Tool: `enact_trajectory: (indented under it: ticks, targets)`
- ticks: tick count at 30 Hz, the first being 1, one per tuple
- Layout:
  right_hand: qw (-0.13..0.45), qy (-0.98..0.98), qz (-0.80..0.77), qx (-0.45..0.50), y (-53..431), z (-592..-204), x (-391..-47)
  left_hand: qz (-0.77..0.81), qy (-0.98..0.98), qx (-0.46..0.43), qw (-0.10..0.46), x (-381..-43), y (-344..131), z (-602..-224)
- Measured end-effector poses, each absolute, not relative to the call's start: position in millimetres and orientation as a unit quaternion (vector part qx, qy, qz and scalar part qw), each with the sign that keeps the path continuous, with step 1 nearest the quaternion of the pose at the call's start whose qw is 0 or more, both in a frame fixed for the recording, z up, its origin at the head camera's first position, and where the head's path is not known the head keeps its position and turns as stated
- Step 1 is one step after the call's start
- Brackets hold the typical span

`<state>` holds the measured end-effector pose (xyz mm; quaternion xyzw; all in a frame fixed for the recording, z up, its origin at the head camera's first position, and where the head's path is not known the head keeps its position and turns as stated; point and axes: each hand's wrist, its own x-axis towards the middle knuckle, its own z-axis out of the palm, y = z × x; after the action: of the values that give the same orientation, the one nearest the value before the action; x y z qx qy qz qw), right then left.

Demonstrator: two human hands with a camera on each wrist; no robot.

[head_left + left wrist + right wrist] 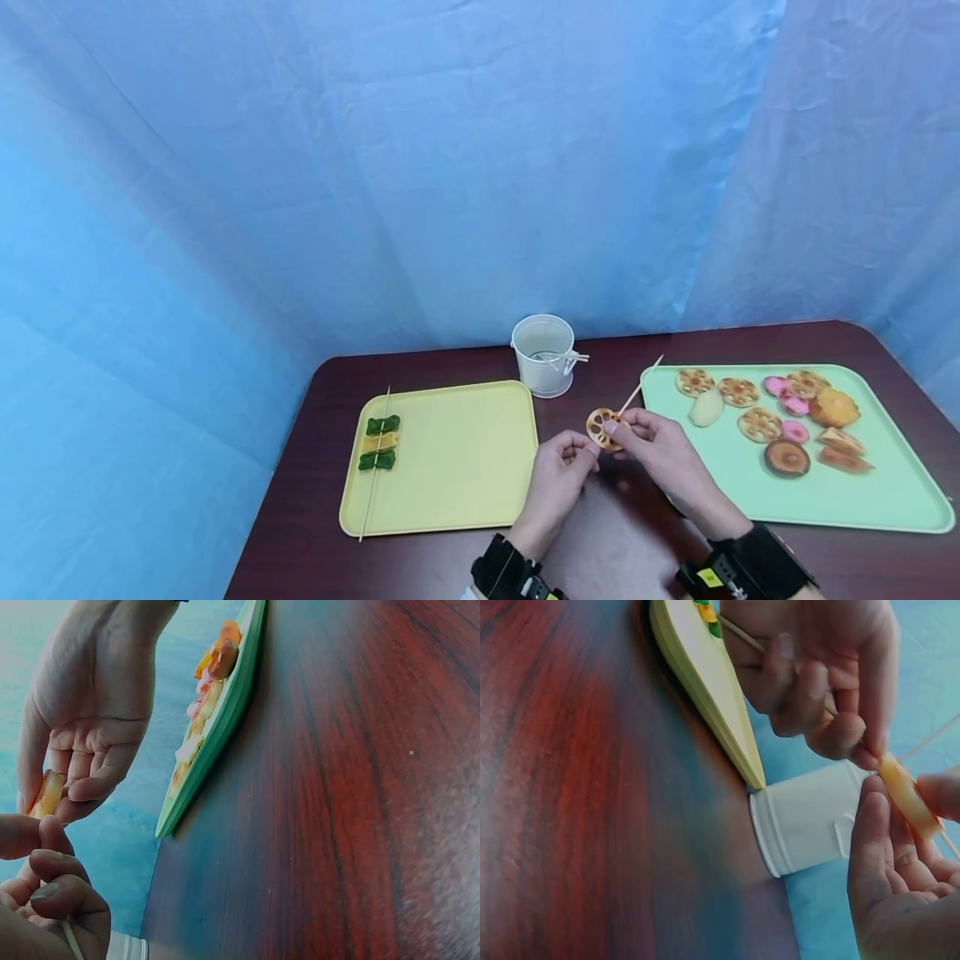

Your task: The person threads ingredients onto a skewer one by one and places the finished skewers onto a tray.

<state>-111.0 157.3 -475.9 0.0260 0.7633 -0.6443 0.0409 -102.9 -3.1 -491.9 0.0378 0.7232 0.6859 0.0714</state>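
Observation:
In the head view a lotus root slice [597,427] is pinched between the thumb and fingers of my right hand [660,454]. My left hand [558,475] meets its lower edge with the fingertips. Curled left fingers hold a thin wooden skewer [741,634], seen in the right wrist view. From behind the slice, a pale length of skewer [641,385] slants up to the right in the head view. Fingers hide where skewer and slice meet. The slice [49,795] appears edge-on in the left wrist view.
On the left, a yellow tray [465,458] bears a skewer with green and yellow pieces [379,443]. A white bucket [545,379] with sticks stands at the back. The green tray [885,500] on the right holds lotus slices, a mushroom [787,458], pink pieces and other food pieces.

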Motion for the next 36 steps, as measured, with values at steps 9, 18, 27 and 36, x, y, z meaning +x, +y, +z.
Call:
enact_trajectory:
  ticks: [9,18,27,36]
  targets:
    - [0.01,0.801,-0.599,0.0,202.0,-460.8,-118.8,0.675,0.735,0.029,0.066,-100.8,-6.2,-490.7]
    - [0.01,0.879,-0.476,0.007,263.1,-443.6,-131.2,0.666,0.743,0.038,0.052,-92.9,-16.1,-468.7]
    - [0.027,0.916,-0.4,-0.007,288.0,-449.4,-134.7,0.665,0.744,0.043,0.043,-90.7,-23.0,-467.0]
    - [-0.043,0.97,-0.211,-0.116,294.4,-462.7,-144.8,0.656,0.752,0.03,0.056,-96.3,-26.3,-478.1]
